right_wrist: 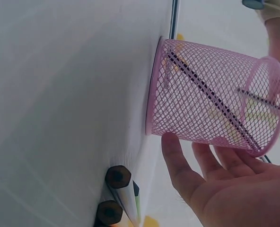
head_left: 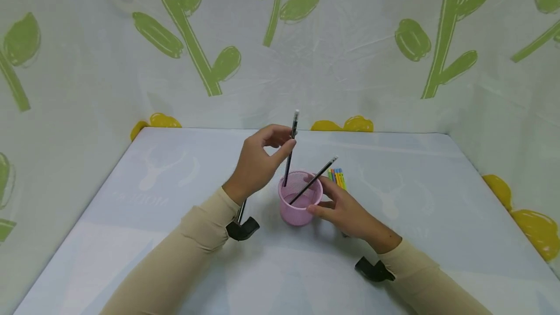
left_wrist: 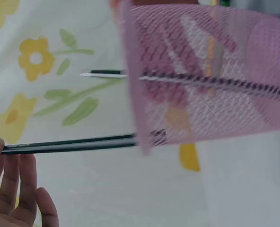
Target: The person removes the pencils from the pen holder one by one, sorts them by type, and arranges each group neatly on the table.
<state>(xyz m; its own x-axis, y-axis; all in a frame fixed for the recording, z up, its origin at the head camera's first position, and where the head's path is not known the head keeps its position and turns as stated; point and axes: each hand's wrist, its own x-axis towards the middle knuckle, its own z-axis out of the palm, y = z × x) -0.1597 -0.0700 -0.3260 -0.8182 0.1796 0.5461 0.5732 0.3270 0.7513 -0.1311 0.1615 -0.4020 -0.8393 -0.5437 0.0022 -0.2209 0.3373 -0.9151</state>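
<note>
My left hand (head_left: 258, 159) pinches a dark pencil (head_left: 288, 164) near its white eraser end, between thumb and fingers. This pencil stands nearly upright, its lower end inside the mouth of a pink mesh pencil cup (head_left: 294, 217). A second dark pencil (head_left: 313, 180) leans inside the cup, its white eraser end sticking out over the rim to the right. My right hand (head_left: 347, 208) holds the cup from the right, thumb in front and fingers behind; in the right wrist view its fingers (right_wrist: 175, 163) lie along the mesh wall.
Several coloured pencils (head_left: 337, 175) lie on the white table (head_left: 271, 276) behind my right hand. Another dark pencil (head_left: 241, 212) shows beside my left wrist, partly hidden. Large pencil ends (right_wrist: 118, 176) appear low in the right wrist view. A leaf-patterned curtain (head_left: 341, 62) surrounds the table.
</note>
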